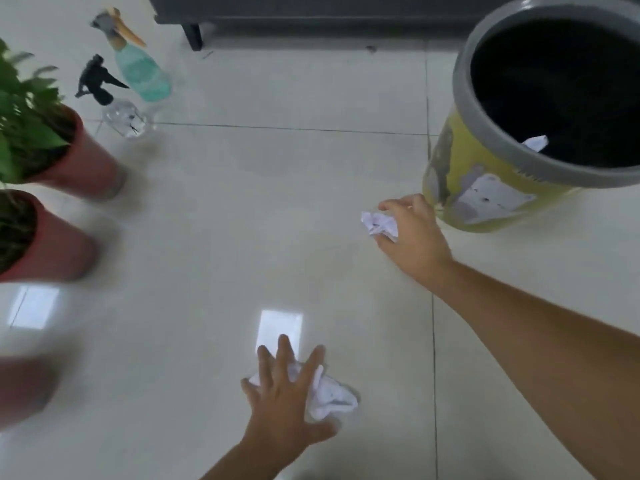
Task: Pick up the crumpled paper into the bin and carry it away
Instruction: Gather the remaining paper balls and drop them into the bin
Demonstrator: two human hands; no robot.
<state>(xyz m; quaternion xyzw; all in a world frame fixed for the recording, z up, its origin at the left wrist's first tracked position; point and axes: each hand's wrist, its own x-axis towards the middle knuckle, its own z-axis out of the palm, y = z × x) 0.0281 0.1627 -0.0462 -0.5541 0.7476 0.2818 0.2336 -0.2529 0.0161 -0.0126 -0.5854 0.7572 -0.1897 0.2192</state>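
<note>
A glossy pale tiled floor (277, 188) is seen, with a bright reflection on it. At the left, two reddish plant pots (86, 164) with green leaves are placed, blurred. Beyond them, a clear spray bottle (121, 116) with a black trigger and a teal spray bottle (142, 72) are laid. Dark furniture (277, 12) is set at the top.

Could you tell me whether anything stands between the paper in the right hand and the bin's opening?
Nothing visible does. The right hand holds a crumpled paper just beside the bin, with only bare floor between them. The paper must go up over the grey rim; the opening is uncovered.
</note>
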